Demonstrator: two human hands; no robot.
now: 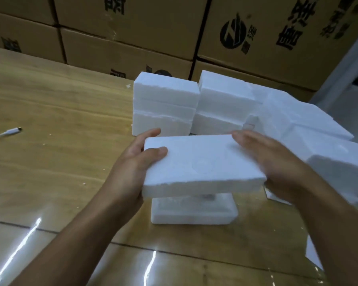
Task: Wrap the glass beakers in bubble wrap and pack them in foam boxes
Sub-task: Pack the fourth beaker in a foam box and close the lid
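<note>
With finished boxes (165,104) stacked behind, a foam lid (198,162) is held over the open box (194,213) on the table (50,100), pinched between thumb and fingers by the left hand (130,168) and steadied by the right hand's (277,162) straight fingers, so closing is judged still to be done, with the beaker hidden.

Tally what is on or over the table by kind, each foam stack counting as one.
Hands: 2, left hand and right hand
Foam lid, held: 1
Foam box under it: 1
Foam stacks: 3
White cable: 1
Total: 8
White patch at the right edge: unclear, uncounted.

Stacked printed cardboard cartons (132,27) behind a wooden table (50,100), white cable (10,132) at its left
</note>
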